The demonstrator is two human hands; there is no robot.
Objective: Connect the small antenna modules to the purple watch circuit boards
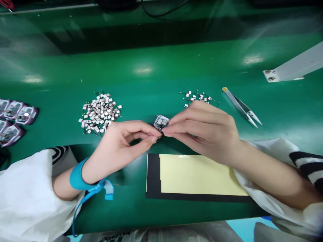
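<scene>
A small open device with a circuit board (162, 122) and a purplish rim sits at my fingertips, in the middle of the view. My left hand (131, 136), wearing a blue wrist strap (82, 174), pinches thumb and forefinger together just below the device. From the other side my right hand (207, 129) has its fingertips pressed together at the device's right and lower edge. Something small and black (162, 132) shows between the two sets of fingertips. What exactly each hand grips is too small and covered to tell.
Small white square parts with short black leads lie in a large pile (101, 112) on the left and a smaller group (198, 96) behind my right hand. Tweezers (241, 107), a yellow sheet with black strips (196, 174), several purple-edged devices (15, 116) and a metal bracket (295, 64) surround the work.
</scene>
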